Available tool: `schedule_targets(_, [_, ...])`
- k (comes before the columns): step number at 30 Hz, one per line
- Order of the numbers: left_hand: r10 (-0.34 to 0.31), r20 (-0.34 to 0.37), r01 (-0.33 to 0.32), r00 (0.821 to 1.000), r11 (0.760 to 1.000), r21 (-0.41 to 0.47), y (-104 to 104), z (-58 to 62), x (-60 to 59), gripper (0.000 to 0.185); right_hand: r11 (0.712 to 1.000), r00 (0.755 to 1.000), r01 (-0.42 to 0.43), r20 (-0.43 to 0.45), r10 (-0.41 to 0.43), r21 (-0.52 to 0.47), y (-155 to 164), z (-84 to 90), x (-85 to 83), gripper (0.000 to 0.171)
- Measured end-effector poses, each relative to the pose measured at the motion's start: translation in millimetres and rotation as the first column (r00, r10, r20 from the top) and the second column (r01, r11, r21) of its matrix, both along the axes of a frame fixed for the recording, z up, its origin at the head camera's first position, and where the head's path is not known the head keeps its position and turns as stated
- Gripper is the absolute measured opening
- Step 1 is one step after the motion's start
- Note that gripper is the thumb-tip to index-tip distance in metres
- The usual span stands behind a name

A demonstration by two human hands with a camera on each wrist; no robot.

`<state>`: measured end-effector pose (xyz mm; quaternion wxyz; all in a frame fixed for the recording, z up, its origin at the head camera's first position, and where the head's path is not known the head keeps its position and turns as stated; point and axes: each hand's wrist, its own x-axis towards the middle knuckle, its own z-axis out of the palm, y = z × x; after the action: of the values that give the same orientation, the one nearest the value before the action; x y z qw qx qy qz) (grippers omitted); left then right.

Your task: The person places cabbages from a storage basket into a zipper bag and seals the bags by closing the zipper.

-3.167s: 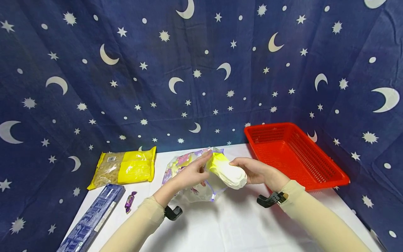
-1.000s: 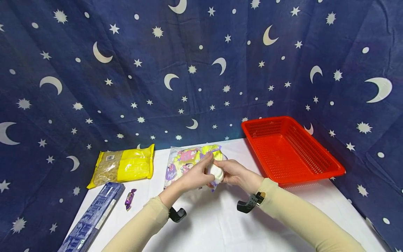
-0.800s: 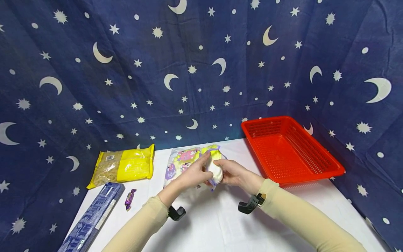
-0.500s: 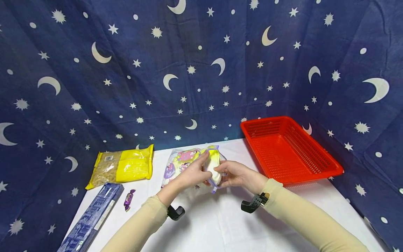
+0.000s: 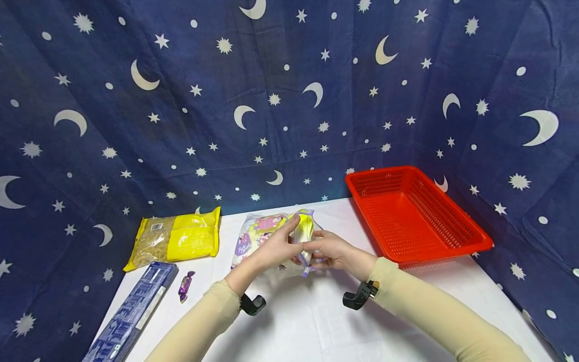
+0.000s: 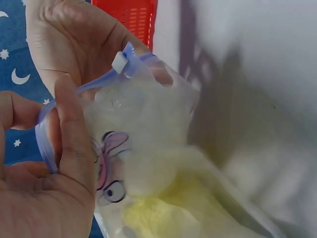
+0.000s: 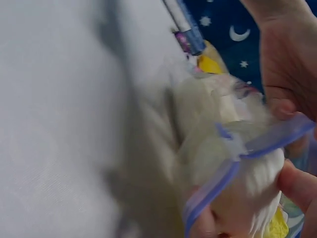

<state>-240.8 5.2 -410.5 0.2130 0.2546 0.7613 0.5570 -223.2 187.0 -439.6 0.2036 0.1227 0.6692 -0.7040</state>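
Note:
A clear slider zip bag (image 5: 246, 244) with cartoon prints and a purple zip edge lies in the middle of the table. Inside its mouth sits a white, layered bundle with a yellow wrapper (image 5: 305, 226); its ridged white end (image 7: 255, 191) shows up close in the right wrist view. My left hand (image 5: 275, 247) pinches the purple edge on the near-left side of the mouth, thumb and fingers on either side. My right hand (image 5: 336, 252) is at the opening, thumb against the white end, fingers around the bag's edge. A white slider (image 6: 120, 62) sits on the zip.
A red plastic basket (image 5: 420, 256) stands at the right. On the left lie a yellow bag with a see-through panel (image 5: 192, 239), a long blue box (image 5: 135, 311) and a purple wrapped candy (image 5: 185, 286). A starry blue curtain (image 5: 203, 125) hangs behind the table.
The white-and-yellow bundle has gone leftward from jutting out of the mouth into the zip bag. My right hand moved left with it, and its thumb has shifted toward the left hand.

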Motion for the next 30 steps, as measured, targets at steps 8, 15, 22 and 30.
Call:
schedule_targets(8, [0.021,-0.024,-0.022,0.999,1.0,-0.012,-9.0,4.4,-2.9,0.087,0.995,0.994,-0.069,-0.079,0.076,0.078,-3.3,-2.9,0.1,0.074])
schedule_targets(15, [0.023,-0.06,-0.026,0.998,0.998,-0.054,-26.4,16.9,-8.0,0.081,0.977,0.959,0.075,-0.284,-0.016,0.197,28.2,9.4,-12.9,0.037])
schedule_targets(22, [-0.018,-0.062,0.012,0.998,0.995,-0.095,-37.9,24.4,-10.3,0.078,0.82,0.752,0.239,-0.634,0.182,0.519,50.0,10.7,-35.2,0.025])
schedule_targets(30, [-0.079,-0.085,0.07,0.993,0.991,-0.114,-40.2,24.7,-7.4,0.078,0.685,0.674,0.262,-0.637,0.374,0.68,46.2,6.2,-49.0,0.028])
